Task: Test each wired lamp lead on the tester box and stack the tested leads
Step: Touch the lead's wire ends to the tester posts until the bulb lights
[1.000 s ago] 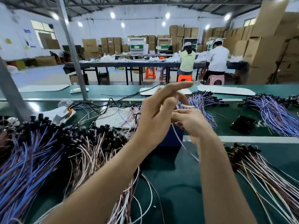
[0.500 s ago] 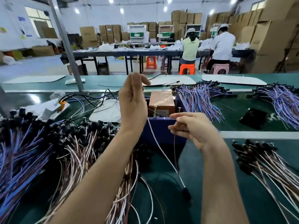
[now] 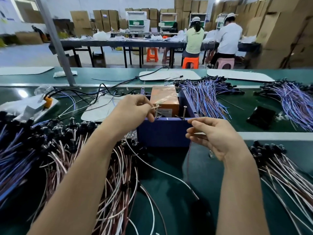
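Note:
The blue tester box (image 3: 162,133) stands mid-bench with an orange block (image 3: 164,99) inside and two upright screws (image 3: 157,111) on its front rim. My left hand (image 3: 130,114) pinches the white wire end of one lamp lead (image 3: 169,175) right at the left screw. My right hand (image 3: 215,134) pinches the lead's dark red wire just right of the right screw (image 3: 184,112). Both wires hang down to the green bench, and the lead's lamp end is blurred there.
A big heap of red-and-white leads (image 3: 88,167) lies left, with blue leads (image 3: 15,158) further left. A smaller stack of red-white leads (image 3: 279,170) lies right. Blue-wire bundles (image 3: 206,97) and a black phone (image 3: 260,117) sit behind. Two people work at a far table.
My left hand dropped from above the box to the left screw. My right hand moved right and slightly lower, to the box's front right corner. The view tilted down.

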{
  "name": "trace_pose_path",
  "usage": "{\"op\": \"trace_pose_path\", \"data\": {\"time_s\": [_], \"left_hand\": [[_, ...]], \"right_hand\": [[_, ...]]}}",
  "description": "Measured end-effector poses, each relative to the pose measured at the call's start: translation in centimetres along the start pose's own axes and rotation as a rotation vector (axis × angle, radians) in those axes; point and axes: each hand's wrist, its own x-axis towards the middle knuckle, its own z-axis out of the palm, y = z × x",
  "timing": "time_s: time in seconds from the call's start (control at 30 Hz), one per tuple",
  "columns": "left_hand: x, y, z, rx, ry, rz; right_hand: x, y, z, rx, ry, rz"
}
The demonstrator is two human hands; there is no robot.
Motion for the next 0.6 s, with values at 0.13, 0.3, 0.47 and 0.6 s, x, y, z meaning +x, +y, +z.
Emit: {"op": "trace_pose_path", "data": {"time_s": [0.13, 0.3, 0.47, 0.6], "left_hand": [[0.1, -0.9, 0.0, 0.083, -0.044, -0.040], [0.3, -1.7, -0.1, 0.126, -0.088, -0.109], [0.4, -2.2, 0.4, 0.169, -0.076, -0.112], [0.5, -2.0, 0.7, 0.129, -0.104, -0.130]], "right_hand": [[0.2, -0.1, 0.2, 0.115, 0.008, 0.003], [0.2, -0.2, 0.4, 0.095, -0.008, -0.008], [0.2, 0.0, 0.5, 0.041, 0.001, 0.017], [0.2, 0.0, 0.3, -0.228, 0.021, 0.013]]}}
